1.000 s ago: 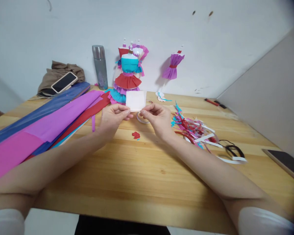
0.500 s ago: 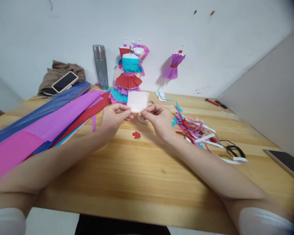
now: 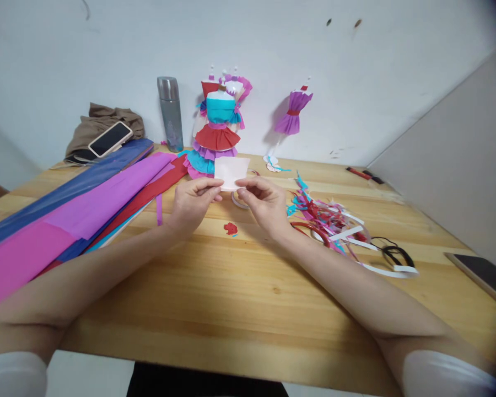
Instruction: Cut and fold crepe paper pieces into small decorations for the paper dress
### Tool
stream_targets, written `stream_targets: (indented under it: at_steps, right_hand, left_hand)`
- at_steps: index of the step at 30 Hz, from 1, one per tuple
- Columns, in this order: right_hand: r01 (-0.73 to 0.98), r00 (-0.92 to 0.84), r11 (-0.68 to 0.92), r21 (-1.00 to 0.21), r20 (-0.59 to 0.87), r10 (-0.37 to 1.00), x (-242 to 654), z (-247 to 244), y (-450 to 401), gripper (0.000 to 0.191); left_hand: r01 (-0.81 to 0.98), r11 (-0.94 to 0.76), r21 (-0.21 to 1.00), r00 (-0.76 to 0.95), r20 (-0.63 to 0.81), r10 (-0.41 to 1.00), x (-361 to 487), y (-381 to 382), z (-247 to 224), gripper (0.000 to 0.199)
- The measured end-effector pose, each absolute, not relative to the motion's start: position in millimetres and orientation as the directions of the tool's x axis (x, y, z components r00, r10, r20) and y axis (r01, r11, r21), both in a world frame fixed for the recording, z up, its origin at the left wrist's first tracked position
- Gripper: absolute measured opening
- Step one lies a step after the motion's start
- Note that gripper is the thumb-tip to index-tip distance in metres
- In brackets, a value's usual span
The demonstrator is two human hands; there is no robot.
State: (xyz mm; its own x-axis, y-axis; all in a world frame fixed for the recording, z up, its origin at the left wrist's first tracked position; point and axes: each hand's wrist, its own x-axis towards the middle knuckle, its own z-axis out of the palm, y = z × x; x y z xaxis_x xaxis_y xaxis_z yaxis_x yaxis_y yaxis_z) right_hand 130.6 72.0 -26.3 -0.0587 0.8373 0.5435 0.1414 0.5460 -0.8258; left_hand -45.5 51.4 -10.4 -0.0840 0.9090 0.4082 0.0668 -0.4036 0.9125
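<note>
A small pale pink piece of paper is held up above the table between my two hands. My left hand pinches its lower left corner between thumb and fingers. At the lower right edge, my right hand grips it the same way. Behind the paper stands a mini dress form in a blue, red and purple paper dress, its lower skirt partly covered. A roll of tape lies partly hidden behind my right fingers. Below the hands is a small red paper scrap.
Long folded crepe paper sheets lie at left, beside a steel flask and a phone on brown cloth. At right are a scrap pile, a purple-dressed form, a black hair tie and another phone.
My right fingers have shifted slightly left along the paper's lower edge, closer to the left hand. The paper's top edge now looks slightly lower and more even.
</note>
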Motion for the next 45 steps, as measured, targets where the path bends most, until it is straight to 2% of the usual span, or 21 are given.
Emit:
stream_targets:
  at_steps: [6, 14, 32, 40, 45]
  right_hand:
    - [0.199, -0.027, 0.563, -0.802, 0.570, 0.821, 131, -32, 73, 0.015]
    - [0.306, -0.041, 0.658, -0.688, 0.681, 0.731, 132, -29, 69, 0.012]
    - [0.257, -0.044, 0.656, -0.709, 0.670, 0.741, 130, -36, 75, 0.009]
    - [0.271, -0.059, 0.601, -0.752, 0.610, 0.790, 130, -41, 77, 0.008]
    - [0.207, -0.056, 0.539, -0.817, 0.540, 0.840, 126, -36, 75, 0.008]
  left_hand:
    - [0.171, -0.455, 0.874, -0.092, 0.474, 0.876, -47, 50, -10, 0.017]
    - [0.229, -0.439, 0.869, -0.100, 0.469, 0.877, -47, 53, -11, 0.020]
    - [0.406, -0.510, 0.758, -0.040, 0.573, 0.819, -51, 47, -7, 0.016]
    - [0.352, -0.481, 0.803, -0.061, 0.533, 0.844, -50, 52, -16, 0.012]
    - [0.173, -0.402, 0.899, -0.078, 0.420, 0.904, -47, 55, -18, 0.010]
